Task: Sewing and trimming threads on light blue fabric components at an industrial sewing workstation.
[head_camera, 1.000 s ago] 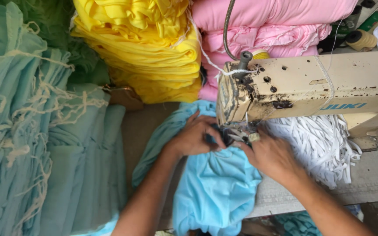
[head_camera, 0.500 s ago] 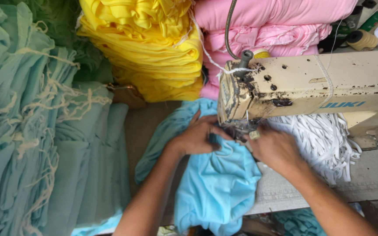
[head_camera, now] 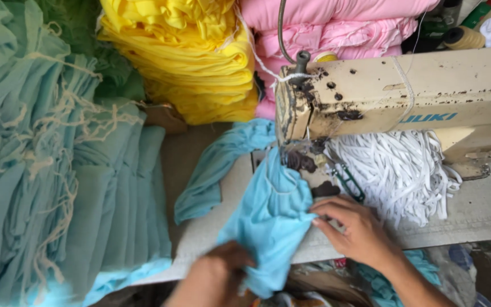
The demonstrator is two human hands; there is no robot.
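Far left: stacked teal-green fabric bundles (head_camera: pixel 35 170) tied with pale string, filling the whole side of the view. Behind them, a dark green fabric heap (head_camera: pixel 86 34). Next along, a pile of folded yellow fabric (head_camera: pixel 183 57) at the back of the table (head_camera: pixel 484 210).

Low centre: left hand (head_camera: pixel 217 273), fingers curled in and gripping the lower edge of the light blue cloth (head_camera: pixel 268 222) from underneath, knuckles toward the camera. Cloth draped over the table's front edge, its upper end bunched under the needle area of the cream sewing machine (head_camera: pixel 404 102), a longer blue tail (head_camera: pixel 217 165) trailing off to the left across the tabletop.

Right of the cloth: right hand (head_camera: pixel 353 227), palm down and mostly flat, fingers only loosely bent, fingertips (head_camera: pixel 320 215) pressing the cloth's right edge against the table; nothing gripped inside it. Cloth thus between the two hands, touching both.

Above, pink folded fabric (head_camera: pixel 336 28) behind the machine head. Further right, a heap of white elastic strips (head_camera: pixel 393 170) beneath the machine arm, just beyond the right hand.
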